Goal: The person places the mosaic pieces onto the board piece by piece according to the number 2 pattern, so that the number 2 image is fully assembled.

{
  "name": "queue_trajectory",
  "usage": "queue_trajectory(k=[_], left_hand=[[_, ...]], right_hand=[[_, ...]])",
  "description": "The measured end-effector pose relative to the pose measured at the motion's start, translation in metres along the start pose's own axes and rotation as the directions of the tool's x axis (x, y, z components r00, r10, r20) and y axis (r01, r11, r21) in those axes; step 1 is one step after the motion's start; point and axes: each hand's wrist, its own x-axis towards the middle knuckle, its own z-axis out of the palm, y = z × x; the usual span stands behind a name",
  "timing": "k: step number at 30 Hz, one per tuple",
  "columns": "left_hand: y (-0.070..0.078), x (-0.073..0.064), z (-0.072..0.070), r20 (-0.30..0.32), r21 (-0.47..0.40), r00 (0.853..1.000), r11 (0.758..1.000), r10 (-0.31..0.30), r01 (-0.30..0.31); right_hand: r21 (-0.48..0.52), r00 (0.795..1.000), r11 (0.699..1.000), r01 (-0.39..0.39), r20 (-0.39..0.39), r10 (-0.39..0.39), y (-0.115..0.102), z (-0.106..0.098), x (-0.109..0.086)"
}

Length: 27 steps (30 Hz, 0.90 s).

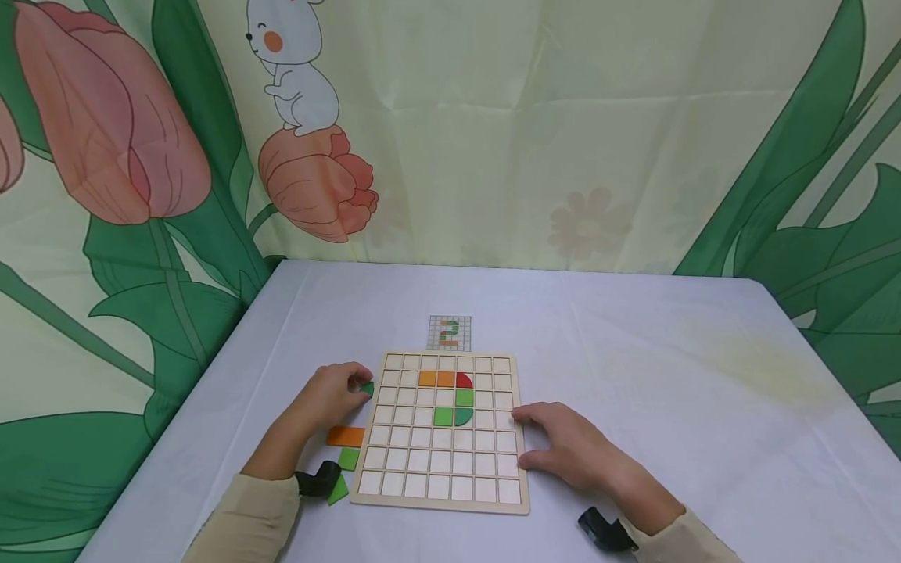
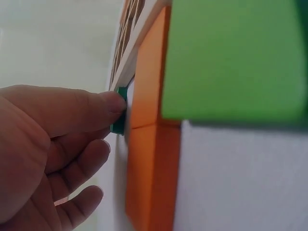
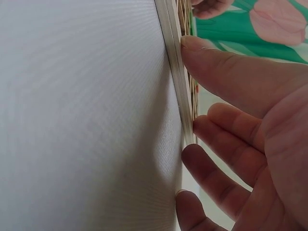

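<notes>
My left hand (image 1: 331, 399) pinches a small dark green piece (image 2: 119, 127) between thumb and finger, just outside the left edge of the wooden grid board (image 1: 436, 504). At the opposite edge, my right hand (image 1: 573, 447) touches the rim with thumb and fingertips, its fingers loosely bent. Set in the grid are two orange squares (image 1: 436, 379), a red quarter-round (image 1: 463, 381), two light green squares (image 1: 464, 398) and a dark green quarter-round (image 1: 463, 416). Together they form a hooked curve in the upper half.
Left of the board, near my left wrist, lie orange pieces (image 1: 345, 436), a light green square (image 1: 348, 458) and a light green triangle (image 1: 339, 490). Behind the board's far edge is a small pattern card (image 1: 449, 333) showing a 2-like figure. A white cloth (image 1: 669, 375) covers the table.
</notes>
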Motion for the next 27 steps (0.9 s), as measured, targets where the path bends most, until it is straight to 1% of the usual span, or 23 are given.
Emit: queue_trajectory(k=[4,8,11,15,20,27], left_hand=[[-0.001,0.000,-0.001,-0.006,0.014,1.000,1.000,-0.003,0.003],[-0.001,0.000,-0.004,-0.012,-0.004,1.000,1.000,-0.013,0.013],[0.003,-0.002,-0.007,-0.002,-0.019,1.000,1.000,-0.020,0.020],[0.012,-0.006,-0.010,0.017,-0.033,1.000,0.999,-0.023,0.024],[0.022,-0.010,-0.010,0.025,-0.048,1.000,0.999,0.004,-0.003],[0.035,-0.016,-0.008,0.038,-0.028,0.998,0.999,0.046,-0.045]], right_hand=[[0.008,1.000,1.000,-0.011,0.000,0.011,-0.001,0.000,0.000],[0.007,1.000,1.000,-0.023,0.000,0.023,-0.003,0.001,0.000],[0.000,1.000,1.000,-0.019,-0.005,0.019,-0.002,0.001,0.000],[-0.002,1.000,1.000,-0.007,-0.007,0.007,-0.001,0.001,0.000],[0.003,1.000,1.000,-0.015,-0.002,0.015,-0.001,0.001,0.000],[0.002,1.000,1.000,-0.019,-0.003,0.019,-0.001,0.001,0.000]])
